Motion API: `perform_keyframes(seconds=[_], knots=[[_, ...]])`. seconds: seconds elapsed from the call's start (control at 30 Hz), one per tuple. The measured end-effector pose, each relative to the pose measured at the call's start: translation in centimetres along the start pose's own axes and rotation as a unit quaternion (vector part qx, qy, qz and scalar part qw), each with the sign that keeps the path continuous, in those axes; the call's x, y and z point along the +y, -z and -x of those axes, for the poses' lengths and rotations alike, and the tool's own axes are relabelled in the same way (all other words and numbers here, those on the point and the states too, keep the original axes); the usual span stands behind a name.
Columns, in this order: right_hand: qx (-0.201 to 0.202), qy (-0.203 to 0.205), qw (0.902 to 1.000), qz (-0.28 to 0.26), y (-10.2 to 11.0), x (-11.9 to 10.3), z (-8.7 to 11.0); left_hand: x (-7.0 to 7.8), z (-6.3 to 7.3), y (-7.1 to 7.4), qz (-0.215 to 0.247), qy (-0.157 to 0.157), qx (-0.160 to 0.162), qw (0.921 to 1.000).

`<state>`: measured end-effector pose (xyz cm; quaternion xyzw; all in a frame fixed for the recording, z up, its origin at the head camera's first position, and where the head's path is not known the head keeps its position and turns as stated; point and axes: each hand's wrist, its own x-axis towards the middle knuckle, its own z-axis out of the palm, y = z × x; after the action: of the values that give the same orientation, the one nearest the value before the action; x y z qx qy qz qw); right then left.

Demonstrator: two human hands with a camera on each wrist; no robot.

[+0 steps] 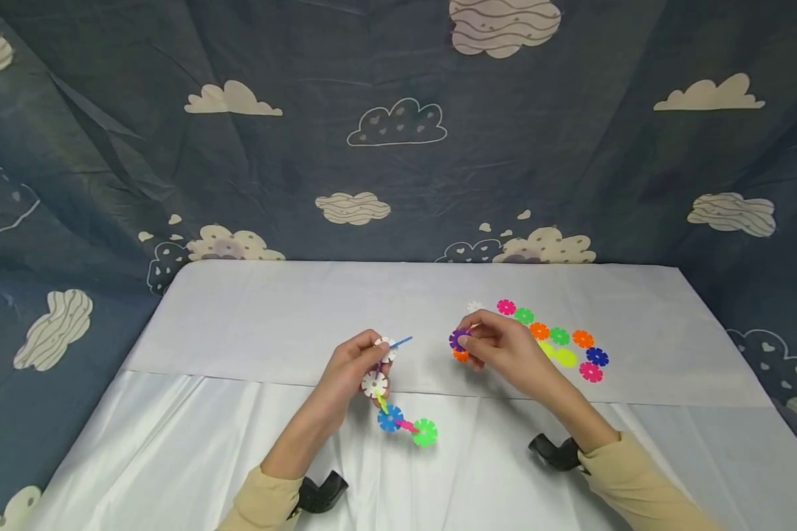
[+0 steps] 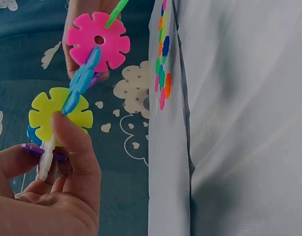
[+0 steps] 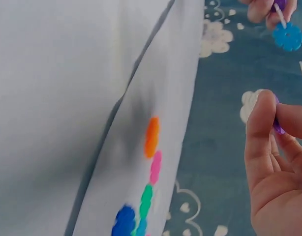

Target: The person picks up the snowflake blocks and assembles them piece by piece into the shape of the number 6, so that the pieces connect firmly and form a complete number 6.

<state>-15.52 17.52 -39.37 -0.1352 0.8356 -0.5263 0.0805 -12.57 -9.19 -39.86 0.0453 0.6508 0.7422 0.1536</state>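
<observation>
My left hand (image 1: 355, 369) pinches a chain of slotted flower-shaped plastic discs. A white disc (image 1: 374, 384) hangs below the fingers, then a blue disc (image 1: 390, 418) and a green disc (image 1: 425, 433) at the dangling end; a blue disc (image 1: 402, 342) sticks out edge-on at the top. The left wrist view has a yellow disc (image 2: 43, 118) by the thumb and a pink disc (image 2: 104, 37) higher up. Apart from the chain, my right hand (image 1: 505, 346) pinches a purple disc (image 1: 459, 340) between thumb and finger, partly covered by the fingertips.
Loose discs lie on the white-covered table (image 1: 252, 317) around and beyond the right hand, among them an orange disc (image 1: 583, 339), a dark blue disc (image 1: 597, 356) and a pink disc (image 1: 590, 372). A dark cloud-print cloth (image 1: 398, 66) hangs behind the table.
</observation>
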Motion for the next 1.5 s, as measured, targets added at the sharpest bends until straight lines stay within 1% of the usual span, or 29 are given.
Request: perform_keyframes(seconds=[0.13,0.23,0.37,0.47,0.63,0.87,1.0,1.1,1.13,1.23,1.4,1.5], knots=[[0.005,0.02,0.9993,-0.03,-0.8,-1.1,0.1,0.0,0.0,-0.1,-0.008,-0.005,-0.002,1.0],[0.011,0.038,0.9982,-0.045,-1.5,-2.8,0.4,0.1,0.0,-0.1,-0.013,-0.005,-0.003,0.9999],[0.022,0.051,0.9968,-0.057,-2.3,-5.0,0.8,0.1,0.1,-0.2,-0.018,-0.006,-0.008,0.9998],[0.028,0.05,0.9964,-0.062,-2.8,-5.8,0.9,0.0,0.0,-0.2,-0.023,-0.007,-0.013,0.9996],[0.02,0.042,0.9975,-0.053,-3.4,-6.5,1.0,0.0,0.0,-0.4,-0.029,-0.01,-0.02,0.9993],[0.016,0.031,0.998,-0.054,-3.9,-6.5,0.9,0.0,0.0,-0.4,-0.036,-0.024,-0.018,0.9989],[0.015,0.037,0.9974,-0.06,-4.4,-4.7,0.3,0.0,0.0,-0.5,-0.044,-0.029,-0.012,0.9986],[0.016,0.053,0.9964,-0.064,-4.5,-3.5,-0.2,0.0,0.0,-0.5,-0.048,-0.031,-0.006,0.9983],[0.017,0.057,0.9962,-0.064,-4.5,-3.4,-0.3,0.0,0.0,-0.5,-0.048,-0.031,-0.007,0.9984],[0.016,0.071,0.9957,-0.057,-4.4,-3.2,-0.6,-0.1,0.0,-0.5,-0.043,-0.025,-0.011,0.9987],[0.001,0.076,0.9964,-0.038,-4.3,-3.0,-1.1,-0.4,0.0,-0.5,-0.034,-0.002,-0.026,0.9991],[-0.006,0.085,0.9959,-0.03,-4.3,-3.2,-1.3,-0.5,-0.1,-0.5,-0.036,0.003,-0.034,0.9988]])
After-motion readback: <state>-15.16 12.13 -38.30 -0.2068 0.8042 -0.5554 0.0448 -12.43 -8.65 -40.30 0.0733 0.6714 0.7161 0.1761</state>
